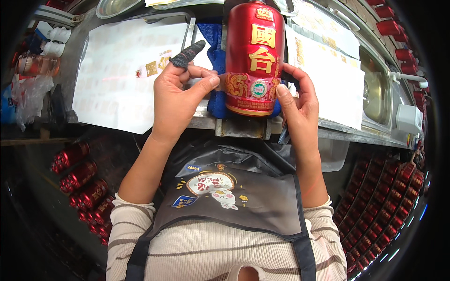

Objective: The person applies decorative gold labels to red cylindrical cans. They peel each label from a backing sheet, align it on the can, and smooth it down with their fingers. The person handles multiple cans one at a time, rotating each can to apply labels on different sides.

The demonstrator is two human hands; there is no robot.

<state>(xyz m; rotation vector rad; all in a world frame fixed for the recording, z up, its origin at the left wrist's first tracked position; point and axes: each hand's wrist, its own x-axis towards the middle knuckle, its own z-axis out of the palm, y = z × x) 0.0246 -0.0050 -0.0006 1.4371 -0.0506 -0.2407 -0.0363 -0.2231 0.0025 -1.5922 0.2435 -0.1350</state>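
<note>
A red bottle (248, 89) with raised gold characters and a round green-and-white emblem lies on a blue cloth (216, 98), its neck pointing away from me. My right hand (300, 98) grips the bottle's lower right side, thumb on the front and fingers curled round the edge. At the lower left side, my left hand (180, 89) pinches the edge of a thin clear film (222, 83) between thumb and a finger; the film reaches the bottle. A dark knitted finger cover (187, 54) sits on the left index finger, which points up and away from the pinch.
To the left lies a white sheet (112, 93) with a few gold and red stickers (151, 69). More sheets (337, 93) with gold pieces lie on the right, beside a metal sink (375, 93). Red bottles stand in rows (379, 206) at lower right and lower left (84, 182).
</note>
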